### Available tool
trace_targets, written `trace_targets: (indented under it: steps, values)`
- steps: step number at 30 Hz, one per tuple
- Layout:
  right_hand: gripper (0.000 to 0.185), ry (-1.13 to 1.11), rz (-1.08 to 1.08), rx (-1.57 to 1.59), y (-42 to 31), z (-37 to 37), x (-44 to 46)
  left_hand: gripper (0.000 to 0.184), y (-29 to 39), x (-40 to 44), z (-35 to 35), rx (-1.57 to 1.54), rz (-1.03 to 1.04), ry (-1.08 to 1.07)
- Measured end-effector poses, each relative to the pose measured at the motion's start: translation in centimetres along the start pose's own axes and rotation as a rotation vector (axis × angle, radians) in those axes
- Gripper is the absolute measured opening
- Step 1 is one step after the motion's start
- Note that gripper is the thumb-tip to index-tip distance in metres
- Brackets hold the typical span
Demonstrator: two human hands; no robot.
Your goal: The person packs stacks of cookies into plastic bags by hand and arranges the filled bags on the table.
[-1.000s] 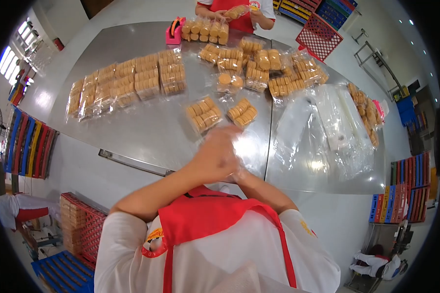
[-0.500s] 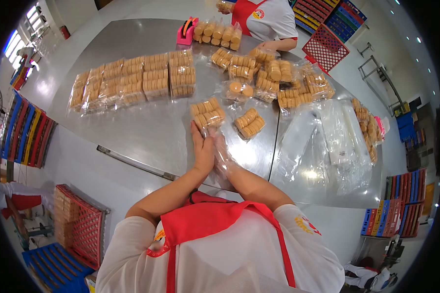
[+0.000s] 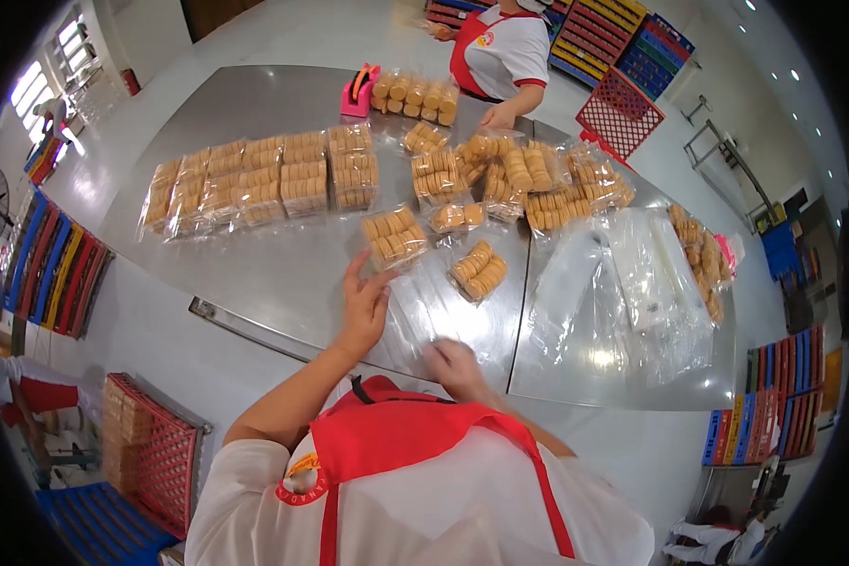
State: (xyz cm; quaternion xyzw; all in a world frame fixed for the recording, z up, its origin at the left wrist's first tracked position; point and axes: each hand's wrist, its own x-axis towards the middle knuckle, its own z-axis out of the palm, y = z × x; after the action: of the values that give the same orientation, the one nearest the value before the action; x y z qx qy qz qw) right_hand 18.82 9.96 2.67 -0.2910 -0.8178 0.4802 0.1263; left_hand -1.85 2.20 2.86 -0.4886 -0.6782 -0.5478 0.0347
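My left hand [image 3: 364, 307] is beside the near end of a clear bag of round biscuits [image 3: 393, 236], its fingers apart and touching the bag's lower edge. Below the biscuits, the bag's long empty plastic part [image 3: 407, 316] stretches toward me. At its near end is my right hand [image 3: 455, 366], blurred, with its fingers curled; whether it grips the plastic cannot be made out. A smaller biscuit pack [image 3: 479, 272] lies to the right of the bag on the metal table [image 3: 302, 274].
Rows of packed biscuits [image 3: 255, 184] stand at the left. A pink tape dispenser [image 3: 358, 92] is at the back. More packs [image 3: 557, 189] are piled right of centre, near flat clear bags [image 3: 646, 274]. A co-worker [image 3: 505, 57] reaches to the table's far edge.
My hands have moved apart, the right one down toward the table's near edge. The plastic between them now lies stretched out. The co-worker has shifted, and a few packs at the back have moved.
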Motion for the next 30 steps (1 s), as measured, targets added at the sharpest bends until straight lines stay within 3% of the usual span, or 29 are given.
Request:
trace_targets:
  steps: [3, 5, 9, 11, 14, 15, 16, 18, 19, 20, 23, 26, 29, 30]
  values:
    - [0.021, 0.202, 0.000, 0.180, 2.8, -2.5, -6.8, 0.018, -0.2, 1.7, -1.2, 0.118, 0.123, -0.130]
    - [0.021, 0.351, 0.197, 0.319, 4.1, -3.8, -9.2, 0.012, -0.1, 2.8, -1.2, 0.177, 0.180, -0.131]
    - [0.021, 0.508, 0.358, 0.525, 0.1, -6.0, -8.7, 0.011, 1.7, 5.9, -0.8, -0.530, -0.485, -0.087]
    - [0.020, 0.470, 0.297, 0.564, -3.4, -6.8, -7.1, 0.018, 5.1, 9.7, -3.3, -0.835, -0.900, -0.040]
    - [0.017, 0.392, 0.099, 0.518, -3.2, -6.1, -4.5, 0.024, 6.6, 11.6, -5.7, -0.878, -1.143, -0.154]
    - [0.021, 0.337, 0.133, 0.535, -3.0, -5.8, -3.4, 0.023, 6.9, 11.3, -6.1, -0.873, -1.160, -0.185]
    - [0.028, 0.281, 0.167, 0.552, -2.7, -5.3, -2.2, 0.022, 7.1, 11.0, -6.3, -0.869, -1.177, -0.216]
    - [0.047, 0.279, -0.103, 0.356, -1.7, -3.7, -0.2, 0.027, 6.3, 9.8, -6.1, -0.862, -1.213, -0.253]
    - [0.066, 0.207, -0.062, 0.420, -1.7, -3.3, 0.6, 0.032, 4.7, 8.7, -5.4, -0.859, -1.231, -0.258]
    - [0.068, 0.171, -0.079, 0.501, -1.6, -2.8, 1.4, 0.038, 3.2, 7.6, -4.9, -0.856, -1.246, -0.261]
    - [0.075, 0.037, -0.114, 0.728, -2.0, -2.0, 2.9, 0.064, 0.0, 3.4, -4.4, -0.842, -0.928, -0.246]
    - [0.077, 0.019, -0.028, 0.721, -1.1, -0.6, 3.3, 0.097, -3.1, -2.8, -2.4, -0.629, -0.474, -0.387]
    - [0.080, -0.013, -0.058, 0.382, -0.7, 0.2, 4.3, 0.111, 0.7, -2.7, -1.4, -0.206, -0.193, -0.460]
    - [0.081, 0.004, -0.097, 0.276, -0.6, 0.5, 4.8, 0.110, -0.5, -3.0, -0.7, -0.246, -0.268, -0.411]
